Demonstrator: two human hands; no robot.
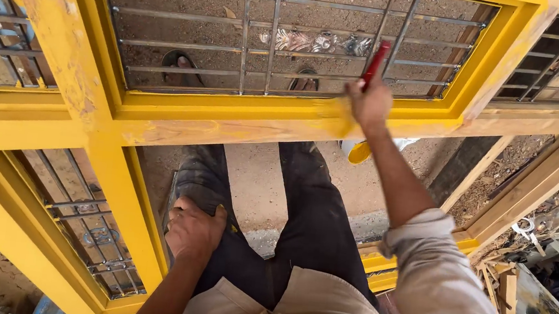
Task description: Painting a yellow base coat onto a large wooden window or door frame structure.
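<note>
1. The yellow-painted wooden window frame (pixel 180 115) fills most of your view, lying flat beneath you; its wide crossbar runs from 9 o'clock to 3 o'clock, and part of it toward 3 o'clock shows bare, streaked wood.
2. The metal grille (pixel 264 38) sits inside the upper opening at 12 o'clock; a row of small decorative scrolls runs along its middle bar, and sandy ground shows through the bars.
3. Your dark trousers (pixel 287 213) run from 6 o'clock up to the crossbar, through the lower opening.
4. Your right hand (pixel 370 105) reaches to about 1 o'clock, closed around a red-handled brush (pixel 377 62); the brush handle points up over the grille, and its bristle end is hidden behind your hand at the crossbar.
5. Your left hand (pixel 194 228) lies at 7 o'clock, well apart from the right, curled into a loose fist on your left knee; it holds nothing that I can see.
6. A small yellow paint container (pixel 360 152) sits on the ground just below the crossbar, under your right wrist.
</note>
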